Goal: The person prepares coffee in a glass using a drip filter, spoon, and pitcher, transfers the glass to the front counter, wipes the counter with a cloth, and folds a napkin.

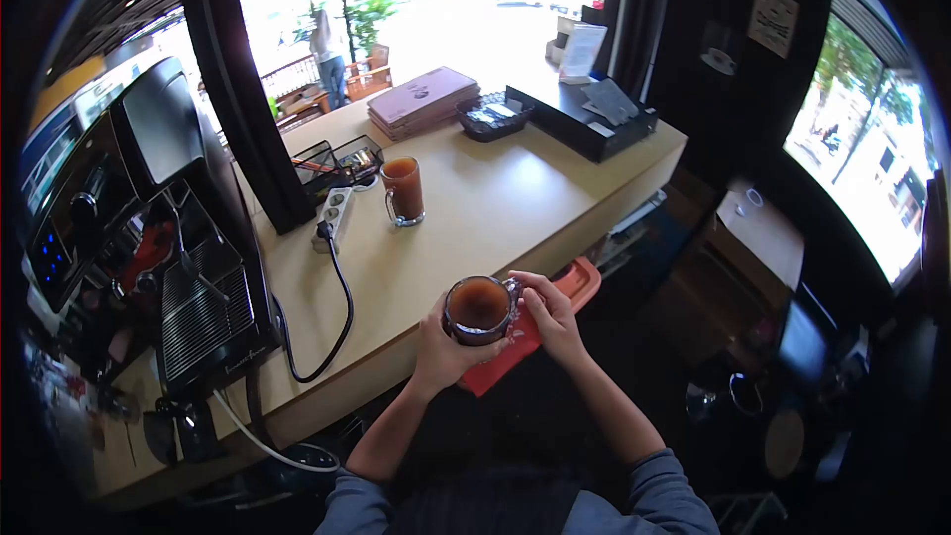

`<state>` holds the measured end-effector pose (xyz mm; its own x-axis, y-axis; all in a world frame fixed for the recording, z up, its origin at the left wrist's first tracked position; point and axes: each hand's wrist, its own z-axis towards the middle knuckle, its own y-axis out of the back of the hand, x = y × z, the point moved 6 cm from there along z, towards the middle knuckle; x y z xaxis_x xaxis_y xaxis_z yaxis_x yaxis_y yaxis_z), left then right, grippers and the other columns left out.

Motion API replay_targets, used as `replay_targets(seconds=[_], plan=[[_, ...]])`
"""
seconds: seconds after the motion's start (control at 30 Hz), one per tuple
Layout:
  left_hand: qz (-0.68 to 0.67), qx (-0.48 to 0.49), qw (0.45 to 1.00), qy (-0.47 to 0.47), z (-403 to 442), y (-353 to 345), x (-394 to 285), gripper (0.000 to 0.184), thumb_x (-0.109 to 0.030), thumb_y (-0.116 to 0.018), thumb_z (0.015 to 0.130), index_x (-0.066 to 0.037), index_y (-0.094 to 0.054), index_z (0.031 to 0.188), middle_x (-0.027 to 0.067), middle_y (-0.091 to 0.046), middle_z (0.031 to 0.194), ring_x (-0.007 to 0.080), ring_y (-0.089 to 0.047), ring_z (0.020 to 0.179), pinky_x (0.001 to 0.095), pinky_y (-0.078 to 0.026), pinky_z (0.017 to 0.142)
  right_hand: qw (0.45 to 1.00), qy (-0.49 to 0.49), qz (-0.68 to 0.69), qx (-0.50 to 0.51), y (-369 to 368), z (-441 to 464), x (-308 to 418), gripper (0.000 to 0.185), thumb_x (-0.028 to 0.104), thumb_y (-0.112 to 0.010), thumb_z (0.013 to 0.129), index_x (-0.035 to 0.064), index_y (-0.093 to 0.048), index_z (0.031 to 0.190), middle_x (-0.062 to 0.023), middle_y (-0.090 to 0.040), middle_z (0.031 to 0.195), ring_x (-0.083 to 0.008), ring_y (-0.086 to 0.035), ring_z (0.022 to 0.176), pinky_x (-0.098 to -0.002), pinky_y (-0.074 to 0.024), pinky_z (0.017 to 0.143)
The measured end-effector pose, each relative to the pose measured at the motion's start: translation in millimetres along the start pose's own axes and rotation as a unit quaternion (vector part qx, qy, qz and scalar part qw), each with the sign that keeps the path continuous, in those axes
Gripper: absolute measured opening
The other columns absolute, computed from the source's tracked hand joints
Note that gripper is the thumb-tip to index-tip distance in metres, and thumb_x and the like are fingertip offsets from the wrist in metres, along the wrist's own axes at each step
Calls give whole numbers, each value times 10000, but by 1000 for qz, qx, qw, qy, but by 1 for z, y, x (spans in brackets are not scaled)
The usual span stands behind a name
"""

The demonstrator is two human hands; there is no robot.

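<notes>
Just off the front edge of the counter I hold a glass mug (pixel 478 307) of brown drink, upright. My left hand (pixel 438 352) is wrapped round its body from the left and below. At the mug's right side, my right hand (pixel 551 319) has its fingers closed at the handle. An orange-red item (pixel 503 362) shows below and behind the hands; whether it is touched, I cannot tell. Farther back on the counter (pixel 495 203) stands a second glass mug (pixel 403 193) with a similar brown drink, its handle toward the left front.
An espresso machine (pixel 208 307) fills the left side. A power strip (pixel 335 218) with a black cable (pixel 347 322) lies near the second mug. Along the back are stacked menus (pixel 424 102), a dark basket (pixel 493 119) and a black tray (pixel 594 139). A person (pixel 329 54) stands outside.
</notes>
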<state>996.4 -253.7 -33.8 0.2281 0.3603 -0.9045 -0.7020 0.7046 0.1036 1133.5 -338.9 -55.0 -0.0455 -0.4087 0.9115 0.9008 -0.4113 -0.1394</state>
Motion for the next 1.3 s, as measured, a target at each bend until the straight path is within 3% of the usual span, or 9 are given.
replay_targets(seconds=[0.3, 0.4, 0.9, 1.3], plan=[[86, -77, 993, 7, 59, 2, 25, 581, -129, -864, 592, -1, -579, 1082, 78, -663, 995, 146, -637, 930, 315, -506, 866, 997, -11, 13, 76, 27, 84, -35, 308, 161, -470, 995, -13, -545, 1238, -49, -597, 1088, -96, -555, 1027, -282, -457, 917], [118, -75, 990, 9, 79, 7, 34, 630, -139, -854, 599, 23, -553, 1129, 111, -664, 1009, 175, -653, 947, 317, -519, 862, 996, -11, 13, 85, 29, 109, -49, 306, 160, -461, 998, -17, -545, 1234, -61, -600, 1096, -107, -561, 1028, -290, -466, 919], [67, -72, 995, 3, 163, 30, 83, 659, -156, -861, 606, 19, -535, 1152, 109, -651, 1027, 171, -643, 948, 320, -511, 872, 996, -10, 17, 90, 38, 207, -88, 264, 139, -475, 995, -19, -561, 1187, -47, -633, 993, -88, -575, 946, -236, -441, 850], [137, -117, 984, 10, 202, 34, 111, 631, -167, -855, 590, -16, -559, 1127, 79, -649, 1011, 170, -634, 945, 323, -498, 875, 987, -23, 46, 154, 49, 262, -120, 242, 136, -484, 990, -14, -579, 1156, -36, -634, 956, -79, -577, 923, -228, -446, 823]])
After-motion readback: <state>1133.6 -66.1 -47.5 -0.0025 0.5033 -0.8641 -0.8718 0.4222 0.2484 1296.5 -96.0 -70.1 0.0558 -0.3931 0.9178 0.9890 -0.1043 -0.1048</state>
